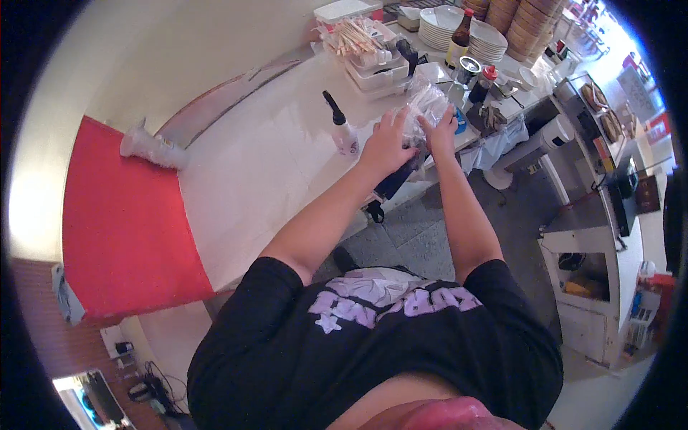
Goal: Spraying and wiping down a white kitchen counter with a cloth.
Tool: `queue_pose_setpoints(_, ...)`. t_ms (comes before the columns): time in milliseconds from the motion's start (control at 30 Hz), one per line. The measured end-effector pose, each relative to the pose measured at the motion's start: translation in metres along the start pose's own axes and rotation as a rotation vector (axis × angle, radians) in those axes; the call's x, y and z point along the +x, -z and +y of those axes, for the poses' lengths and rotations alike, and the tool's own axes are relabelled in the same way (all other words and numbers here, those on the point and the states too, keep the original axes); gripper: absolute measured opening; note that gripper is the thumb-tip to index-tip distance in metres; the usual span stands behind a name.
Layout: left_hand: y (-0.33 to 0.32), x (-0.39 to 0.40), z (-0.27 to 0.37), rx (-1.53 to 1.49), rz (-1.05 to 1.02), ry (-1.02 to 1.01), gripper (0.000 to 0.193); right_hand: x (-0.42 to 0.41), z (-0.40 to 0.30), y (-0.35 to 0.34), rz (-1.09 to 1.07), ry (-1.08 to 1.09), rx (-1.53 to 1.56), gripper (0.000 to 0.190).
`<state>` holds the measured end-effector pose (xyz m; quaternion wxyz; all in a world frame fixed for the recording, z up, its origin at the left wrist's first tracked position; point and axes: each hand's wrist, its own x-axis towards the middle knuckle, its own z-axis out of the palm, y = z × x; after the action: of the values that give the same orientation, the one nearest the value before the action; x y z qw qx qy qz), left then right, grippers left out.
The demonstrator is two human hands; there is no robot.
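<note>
Both hands are at the near edge of the white counter (258, 177), around a crumpled clear plastic bag (425, 105) with whitish contents that I cannot make out. My left hand (388, 141) holds the bag's left side, its thumb low over something dark. On the bag's right side is my right hand (441, 131), fingers bent against the plastic. A small blue item (460, 121) shows just right of that hand. To the left of my left hand stands a whitish bottle with a black pump top (345, 138). A dark object (395, 180) hangs below the hands at the counter edge.
Beyond the bag are clear plastic containers (376, 75), paper-wrapped chopsticks (352, 37), stacked white plates (434, 35), a brown glass bottle (459, 40), a red-capped sauce bottle (482, 86) and bamboo steamers (529, 27). Clear plastic cups (156, 150) lie far left, by a red surface (129, 226).
</note>
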<state>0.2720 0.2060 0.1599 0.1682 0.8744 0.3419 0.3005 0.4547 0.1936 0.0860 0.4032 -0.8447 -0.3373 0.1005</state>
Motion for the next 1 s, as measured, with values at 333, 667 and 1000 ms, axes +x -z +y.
queue_pose_setpoints(333,0.026,0.060,-0.016,-0.041,0.142,-0.181,0.062,-0.007,-0.016,0.011,-0.055,-0.228,-0.098,0.130)
queue_pose_setpoints(667,-0.061,0.128,-0.069,-0.057,0.227,0.343,0.069,0.006,-0.041,-0.029,-0.068,0.259,0.038,0.068)
queue_pose_setpoints(1000,-0.080,0.080,-0.076,0.069,0.119,0.765,0.102,-0.020,0.048,0.040,-0.082,0.251,0.380,0.049)
